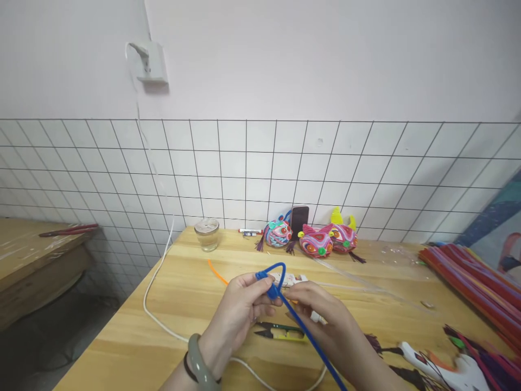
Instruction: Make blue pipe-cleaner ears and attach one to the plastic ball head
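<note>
A blue pipe cleaner [311, 338], coiled into a small knob with a loop standing above it, is in front of me. My left hand [244, 304] pinches the coiled end between thumb and fingers. At the other side my right hand [321, 312] has its bent fingertips against the stem just below the coil; the long tail runs down across this hand. The exact grip of the right thumb is partly hidden. Below the hands lie thread snips [280, 332] with yellow and dark handles. An orange pipe cleaner [216, 271] sticks out behind my left hand.
A glass jar [207, 234], marker [250, 231], phone [300, 221] and plush fish-like ornaments [279, 232] stand along the tiled wall. A white cable [152, 307] crosses the table. At right are a glue gun [439, 366] and bundled red pipe cleaners [476, 282].
</note>
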{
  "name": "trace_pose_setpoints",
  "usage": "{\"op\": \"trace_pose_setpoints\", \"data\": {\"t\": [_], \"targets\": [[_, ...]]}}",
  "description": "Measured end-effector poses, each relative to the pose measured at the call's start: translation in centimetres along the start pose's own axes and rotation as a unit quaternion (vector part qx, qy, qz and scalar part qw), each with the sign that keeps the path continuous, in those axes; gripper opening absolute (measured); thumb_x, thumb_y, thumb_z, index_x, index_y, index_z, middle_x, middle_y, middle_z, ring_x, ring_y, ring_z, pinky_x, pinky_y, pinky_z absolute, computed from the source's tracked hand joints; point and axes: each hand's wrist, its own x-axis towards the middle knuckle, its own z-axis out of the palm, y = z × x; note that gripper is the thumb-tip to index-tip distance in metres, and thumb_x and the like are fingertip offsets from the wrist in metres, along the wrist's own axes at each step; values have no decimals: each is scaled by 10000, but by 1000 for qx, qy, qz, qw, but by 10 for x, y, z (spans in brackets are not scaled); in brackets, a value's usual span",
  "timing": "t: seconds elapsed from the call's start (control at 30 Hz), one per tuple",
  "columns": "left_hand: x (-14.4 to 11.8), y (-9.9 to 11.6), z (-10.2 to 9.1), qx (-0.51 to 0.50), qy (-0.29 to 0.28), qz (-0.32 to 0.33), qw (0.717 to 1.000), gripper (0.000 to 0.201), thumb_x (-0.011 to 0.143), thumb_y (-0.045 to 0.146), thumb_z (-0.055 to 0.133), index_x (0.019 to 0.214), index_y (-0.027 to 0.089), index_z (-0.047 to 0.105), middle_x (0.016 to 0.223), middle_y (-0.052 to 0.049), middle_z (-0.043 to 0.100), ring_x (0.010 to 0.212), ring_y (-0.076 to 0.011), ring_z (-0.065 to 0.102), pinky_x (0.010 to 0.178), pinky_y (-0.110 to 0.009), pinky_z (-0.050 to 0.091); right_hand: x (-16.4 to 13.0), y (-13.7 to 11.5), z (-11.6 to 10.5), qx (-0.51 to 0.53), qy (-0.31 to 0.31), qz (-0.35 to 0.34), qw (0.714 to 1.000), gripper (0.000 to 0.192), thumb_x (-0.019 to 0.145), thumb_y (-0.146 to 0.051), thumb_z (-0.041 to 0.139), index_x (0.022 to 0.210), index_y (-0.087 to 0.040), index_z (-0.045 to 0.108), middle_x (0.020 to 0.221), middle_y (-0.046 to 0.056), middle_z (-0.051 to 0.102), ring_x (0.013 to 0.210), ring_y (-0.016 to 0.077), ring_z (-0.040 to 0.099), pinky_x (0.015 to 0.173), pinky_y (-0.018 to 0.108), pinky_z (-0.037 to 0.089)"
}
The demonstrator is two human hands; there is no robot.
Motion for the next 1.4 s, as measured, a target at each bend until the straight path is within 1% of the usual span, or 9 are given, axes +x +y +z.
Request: {"op": "trace_pose_setpoints", "data": {"t": [0.13, 0.23, 0.4, 0.57, 0.67, 0.77, 1.0, 1.2, 1.4], "targets": [[0, 2, -2, 13, -4, -5, 1000, 157, 724, 241, 631, 797, 103, 644, 657, -62, 669, 534, -101, 611, 459, -153, 459, -1, -2, -1, -28, -11, 4, 1000, 268, 827, -123, 453, 1052, -232, 550, 982, 67, 595, 734, 131, 593, 648, 226, 489], [3, 9, -10, 10, 29, 23, 999, 136, 719, 215, 635, 810, 113, 631, 654, -60, 672, 542, -111, 617, 480, -170, 482, -1, 1, -8, -47, 13, 28, 998, 238, 835, -163, 457, 1047, -216, 551, 939, 70, 605, 681, 129, 583, 650, 244, 484], [7, 25, -26, -26, 75, 71, 994, 136, 725, 174, 624, 850, 121, 618, 725, -62, 679, 573, -130, 634, 530, -222, 525, 1, 12, -18, -71, 33, 150, 986, 150, 818, -285, 509, 778, -193, 621, 737, 36, 633, 625, 146, 573, 574, 234, 447], [3, 39, -32, -36, 89, 81, 992, 139, 751, 170, 587, 883, 130, 607, 630, -28, 645, 541, -140, 639, 455, -201, 516, 0, 16, -10, -135, -116, 203, 963, 312, 839, -324, 467, 590, -181, 589, 599, 9, 599, 568, 138, 539, 531, 220, 389], [0, 48, -35, -30, 98, 89, 991, 143, 756, 166, 578, 892, 129, 605, 608, -20, 634, 507, -131, 632, 408, -169, 495, -4, 15, 2, -142, -185, 207, 950, 121, 783, -225, 536, 733, -194, 642, 734, 24, 655, 681, 159, 587, 605, 221, 408], [-3, 55, -38, -31, 113, 91, 989, 139, 747, 143, 581, 883, 127, 607, 594, -7, 626, 509, -131, 637, 415, -164, 501, -7, 16, 12, -155, -210, 198, 945, 146, 729, -164, 576, 848, -191, 655, 861, 62, 666, 815, 201, 598, 702, 251, 428], [-6, 66, -43, -27, 124, 93, 988, 159, 725, 146, 611, 881, 120, 609, 592, -8, 634, 503, -120, 632, 404, -146, 483, -5, 22, -5, -164, -158, 168, 959, 199, 764, -117, 498, 862, -208, 645, 854, 48, 665, 821, 190, 598, 719, 257, 429], [-6, 66, -46, -25, 128, 95, 987, 169, 708, 169, 638, 869, 129, 608, 603, -9, 639, 518, -125, 631, 422, -159, 483, -2, 40, -14, -246, -143, 301, 910, 204, 787, -165, 443, 753, -178, 643, 774, 69, 672, 739, 196, 609, 628, 247, 386], [-7, 63, -42, -13, 112, 91, 989, 177, 707, 183, 651, 872, 127, 624, 684, -21, 663, 565, -102, 608, 464, -170, 489, -6, 58, -6, -258, -138, 363, 885, 206, 795, -246, 442, 680, -176, 598, 682, 79, 672, 652, 211, 620, 541, 251, 342]]}}
